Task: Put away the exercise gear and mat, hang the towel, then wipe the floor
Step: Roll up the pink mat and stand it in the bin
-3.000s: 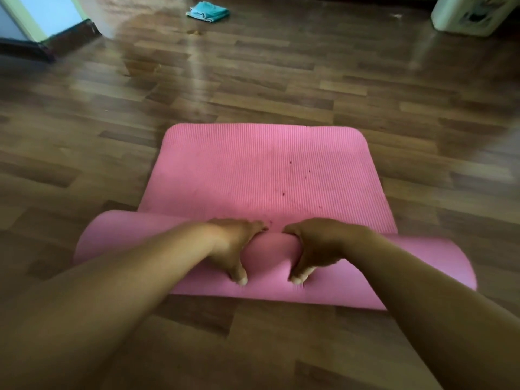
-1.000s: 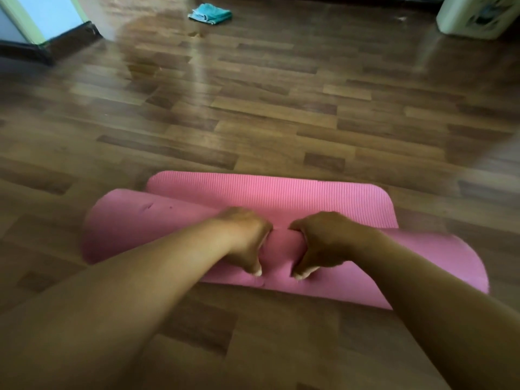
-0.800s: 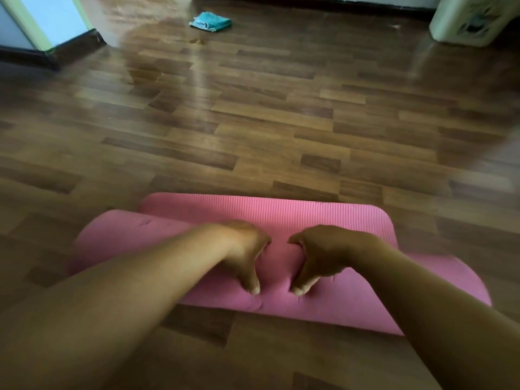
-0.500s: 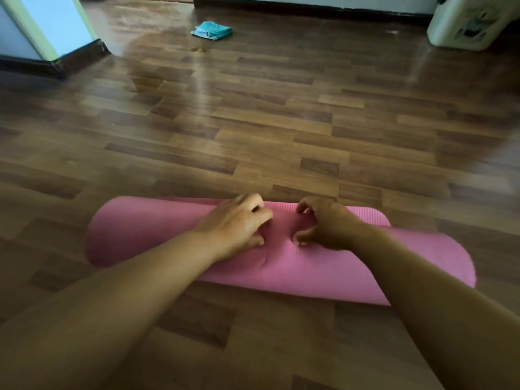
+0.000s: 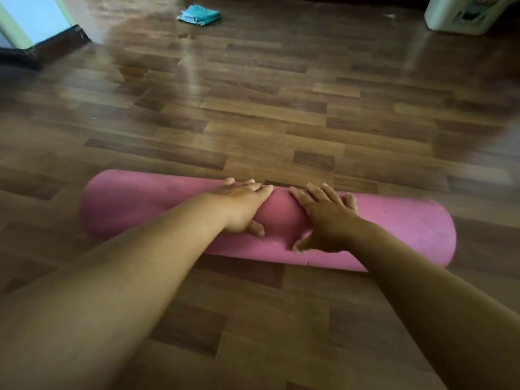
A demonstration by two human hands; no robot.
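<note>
Head view: both your forearms reach forward and down, hands side by side at the middle of the pink exercise mat (image 5: 135,204), which lies fully rolled into a tube across the wood-plank floor (image 5: 267,114). Your left hand (image 5: 242,206) rests palm-down on the roll, fingers extended flat over its far side, thumb tucked at the near side. Your right hand (image 5: 323,218) is likewise flat and spread, fingers fanned over the top, thumb pressing a dent into the near face. Neither hand closes around anything. Far off, near the top edge, a teal towel (image 5: 199,14) lies crumpled on the floor. A pale container (image 5: 461,15) stands at the upper right corner; contents not visible.
</note>
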